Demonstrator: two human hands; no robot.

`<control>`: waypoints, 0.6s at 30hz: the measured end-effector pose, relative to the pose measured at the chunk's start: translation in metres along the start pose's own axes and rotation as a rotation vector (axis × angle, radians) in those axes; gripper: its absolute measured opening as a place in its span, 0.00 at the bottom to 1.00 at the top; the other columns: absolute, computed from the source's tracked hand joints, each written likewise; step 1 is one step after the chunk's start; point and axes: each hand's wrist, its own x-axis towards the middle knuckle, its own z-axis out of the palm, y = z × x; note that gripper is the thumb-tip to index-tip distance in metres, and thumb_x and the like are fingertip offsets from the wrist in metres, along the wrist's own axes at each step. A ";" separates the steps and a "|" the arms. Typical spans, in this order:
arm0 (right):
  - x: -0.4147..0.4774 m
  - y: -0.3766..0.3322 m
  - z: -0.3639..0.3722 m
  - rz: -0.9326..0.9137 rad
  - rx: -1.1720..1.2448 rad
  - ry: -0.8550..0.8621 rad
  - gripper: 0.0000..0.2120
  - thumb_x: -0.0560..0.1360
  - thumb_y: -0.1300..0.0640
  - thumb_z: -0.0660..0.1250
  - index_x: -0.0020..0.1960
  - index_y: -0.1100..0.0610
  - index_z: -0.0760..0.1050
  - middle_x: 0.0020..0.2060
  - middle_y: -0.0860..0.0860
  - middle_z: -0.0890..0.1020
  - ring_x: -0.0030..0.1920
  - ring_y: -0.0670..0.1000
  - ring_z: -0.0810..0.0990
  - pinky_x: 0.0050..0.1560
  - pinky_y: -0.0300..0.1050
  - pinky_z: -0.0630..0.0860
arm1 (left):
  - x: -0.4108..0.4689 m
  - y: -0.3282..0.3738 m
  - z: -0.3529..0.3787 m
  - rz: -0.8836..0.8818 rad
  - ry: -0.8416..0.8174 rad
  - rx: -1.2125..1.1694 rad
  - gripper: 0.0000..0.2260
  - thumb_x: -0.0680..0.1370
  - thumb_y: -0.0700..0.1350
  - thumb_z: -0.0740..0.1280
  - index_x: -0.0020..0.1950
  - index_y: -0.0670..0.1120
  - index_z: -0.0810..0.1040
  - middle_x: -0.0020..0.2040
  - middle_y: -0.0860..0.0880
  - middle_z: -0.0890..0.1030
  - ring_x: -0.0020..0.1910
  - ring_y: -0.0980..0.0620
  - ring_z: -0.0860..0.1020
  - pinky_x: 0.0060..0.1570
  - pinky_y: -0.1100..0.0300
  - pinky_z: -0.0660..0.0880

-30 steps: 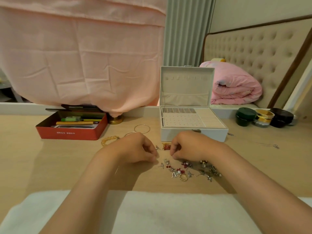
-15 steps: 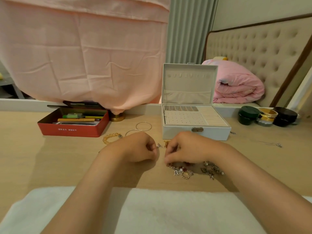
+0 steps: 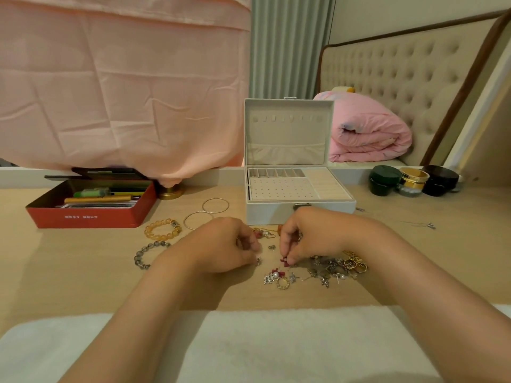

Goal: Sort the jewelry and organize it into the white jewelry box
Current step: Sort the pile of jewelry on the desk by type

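desk (image 3: 83, 272) | right hand (image 3: 318, 236) pinches red earring (image 3: 284, 260) | left hand (image 3: 221, 244) fingers (image 3: 250, 243): cannot tell

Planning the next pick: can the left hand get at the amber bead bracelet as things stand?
Likely yes: the amber bead bracelet lies uncovered on the desk, just beyond the left hand, nothing between them.
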 end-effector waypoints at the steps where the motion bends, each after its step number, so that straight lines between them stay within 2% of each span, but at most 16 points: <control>1: 0.001 0.001 0.000 -0.008 -0.007 0.017 0.06 0.70 0.55 0.79 0.44 0.47 0.85 0.40 0.43 0.85 0.42 0.43 0.83 0.50 0.44 0.81 | 0.000 0.004 0.001 0.017 0.031 -0.002 0.03 0.74 0.55 0.73 0.45 0.59 0.82 0.48 0.60 0.78 0.48 0.60 0.76 0.50 0.62 0.73; 3: -0.001 0.002 -0.004 -0.011 -0.008 0.034 0.06 0.70 0.55 0.79 0.43 0.48 0.84 0.39 0.43 0.85 0.41 0.43 0.83 0.49 0.43 0.80 | 0.002 0.015 0.008 0.071 0.072 -0.041 0.06 0.72 0.58 0.73 0.46 0.60 0.82 0.48 0.59 0.77 0.50 0.60 0.74 0.51 0.60 0.73; 5: -0.007 0.003 -0.010 -0.013 -0.023 0.013 0.05 0.69 0.54 0.80 0.42 0.48 0.85 0.37 0.43 0.85 0.40 0.42 0.83 0.47 0.42 0.80 | 0.005 0.024 0.017 0.129 0.034 -0.035 0.11 0.69 0.62 0.75 0.47 0.59 0.82 0.47 0.59 0.77 0.49 0.61 0.74 0.50 0.62 0.73; 8: -0.016 0.001 -0.011 0.009 -0.063 -0.068 0.05 0.69 0.51 0.80 0.43 0.47 0.86 0.37 0.40 0.85 0.40 0.40 0.82 0.47 0.41 0.80 | 0.008 0.027 0.025 0.164 -0.021 -0.009 0.11 0.69 0.59 0.77 0.47 0.58 0.81 0.46 0.58 0.77 0.47 0.62 0.74 0.46 0.65 0.72; 11: -0.017 -0.003 -0.003 0.021 -0.104 -0.086 0.07 0.67 0.48 0.81 0.44 0.46 0.86 0.37 0.39 0.85 0.42 0.40 0.82 0.49 0.43 0.81 | 0.005 0.018 0.017 0.108 -0.027 -0.037 0.08 0.70 0.55 0.77 0.45 0.59 0.81 0.47 0.58 0.79 0.46 0.60 0.76 0.46 0.64 0.74; 15: -0.014 -0.006 0.004 -0.004 -0.143 -0.068 0.11 0.67 0.47 0.81 0.47 0.46 0.86 0.30 0.31 0.80 0.34 0.34 0.78 0.38 0.36 0.74 | -0.001 0.011 0.005 0.004 -0.068 -0.063 0.09 0.70 0.54 0.77 0.48 0.59 0.82 0.47 0.59 0.80 0.45 0.61 0.77 0.45 0.67 0.74; 18: -0.011 -0.008 0.008 -0.051 -0.111 -0.076 0.08 0.68 0.49 0.80 0.47 0.46 0.86 0.31 0.32 0.80 0.35 0.34 0.78 0.38 0.35 0.72 | -0.002 0.011 0.004 -0.021 -0.044 -0.091 0.07 0.72 0.53 0.76 0.47 0.58 0.81 0.43 0.59 0.79 0.40 0.63 0.76 0.42 0.68 0.72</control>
